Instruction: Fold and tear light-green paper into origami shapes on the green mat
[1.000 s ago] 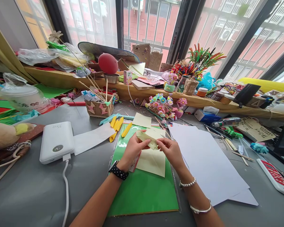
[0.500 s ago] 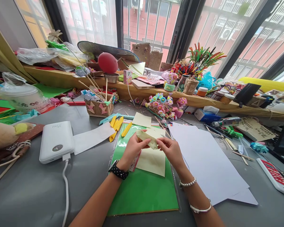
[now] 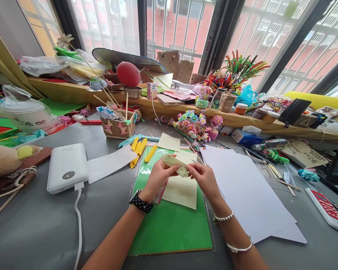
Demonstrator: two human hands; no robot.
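Both my hands hold a small folded piece of pale yellow paper (image 3: 178, 165) just above the grey table. My left hand (image 3: 157, 177) pinches its left end with thumb and fingers closed. My right hand (image 3: 204, 177) pinches the right end the same way. Under them lies a pale yellow square sheet (image 3: 181, 193) on a stack of green paper (image 3: 171, 225). A black watch sits on my left wrist and beaded and metal bracelets on my right.
White sheets (image 3: 248, 195) lie right of the green stack. A white power bank (image 3: 67, 168) with a cable is at the left, beside a white paper slip (image 3: 111, 163). Yellow strips (image 3: 139, 149), a woven basket (image 3: 118, 128), paper flowers (image 3: 194, 125) and a cluttered wooden sill (image 3: 157, 107) lie beyond.
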